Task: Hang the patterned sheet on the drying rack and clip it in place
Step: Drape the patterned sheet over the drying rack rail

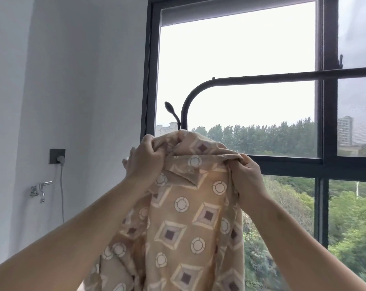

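The patterned sheet [184, 217] is tan with white circles and brown-centred diamonds. It hangs bunched from my two raised hands, down past the bottom of the frame. My left hand [145, 158] grips its top edge at the left, and my right hand [246, 175] grips the top edge at the right. The drying rack [262, 77] is a dark metal bar that curves down at its left end, just above and behind the sheet. The sheet's top sits below the bar, apart from it. No clip is in view.
A large dark-framed window [323, 101] fills the right side, with trees and buildings outside. A hook [171, 111] sticks up beside the rack's upright. On the white wall at the left are a socket with a plug [57, 156] and a tap [39, 190].
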`<state>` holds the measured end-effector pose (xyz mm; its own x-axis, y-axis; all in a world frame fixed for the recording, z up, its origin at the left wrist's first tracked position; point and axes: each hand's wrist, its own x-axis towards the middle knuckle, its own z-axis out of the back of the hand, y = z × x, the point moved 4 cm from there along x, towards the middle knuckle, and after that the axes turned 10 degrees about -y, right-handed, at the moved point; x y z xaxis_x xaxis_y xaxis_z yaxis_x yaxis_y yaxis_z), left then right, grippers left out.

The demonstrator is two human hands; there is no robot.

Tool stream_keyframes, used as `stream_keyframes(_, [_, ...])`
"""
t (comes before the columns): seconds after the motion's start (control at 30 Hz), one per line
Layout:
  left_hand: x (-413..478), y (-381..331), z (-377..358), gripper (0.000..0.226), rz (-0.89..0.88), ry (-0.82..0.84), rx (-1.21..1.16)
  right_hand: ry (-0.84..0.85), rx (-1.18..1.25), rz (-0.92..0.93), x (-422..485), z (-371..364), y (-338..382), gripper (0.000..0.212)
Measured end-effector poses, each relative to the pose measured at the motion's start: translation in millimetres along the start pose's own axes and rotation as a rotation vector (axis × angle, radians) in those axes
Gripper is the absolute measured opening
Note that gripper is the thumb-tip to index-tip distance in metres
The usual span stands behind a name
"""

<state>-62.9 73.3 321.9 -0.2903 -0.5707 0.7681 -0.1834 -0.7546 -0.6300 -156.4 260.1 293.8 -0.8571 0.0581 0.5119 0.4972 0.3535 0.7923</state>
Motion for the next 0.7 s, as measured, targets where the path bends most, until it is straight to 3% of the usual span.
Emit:
stream_keyframes(0.07, [3,1,0,0.027,0.061,-0.029,-0.121,-0.03,-0.04,0.022,6,5,6,0.017])
stream_keyframes(0.13, [10,3,0,0.03,0.291,0.023,-0.369,-0.079,-0.048,0.047,14,13,12,0.013])
stream_keyframes(0.2, [16,2,5,0.032,0.37,0.031,-0.414,-0.114,-0.031,0.056,21,19,16,0.015])
stream_keyframes(0.3, [20,-6,3,0.031,0.182,0.072,-0.321,-0.094,-0.141,0.074,25,21,18,0.015])
stream_keyframes(0.37, [21,-11,-4,0.023,0.117,0.086,-0.292,0.01,-0.218,0.077,17,14,20,0.014])
stream_keyframes(0.47, [26,-9,-15,0.014,0.192,0.032,-0.335,0.317,-0.265,0.0,-1,-4,17,0.045])
stream_keyframes(0.53, [29,-9,-19,0.013,0.242,0.009,-0.344,0.448,-0.31,-0.047,-11,-13,12,0.033])
stream_keyframes(0.6, [26,-13,-17,0.013,0.194,-0.003,-0.303,0.41,-0.222,-0.114,-9,-13,10,0.014])
stream_keyframes(0.67, [15,-19,-12,0.023,0.053,0.081,-0.289,0.261,-0.06,-0.259,3,-5,6,0.016])
stream_keyframes(0.7, [5,-23,-12,0.037,-0.053,0.201,-0.267,0.187,-0.005,-0.311,8,0,4,0.021])
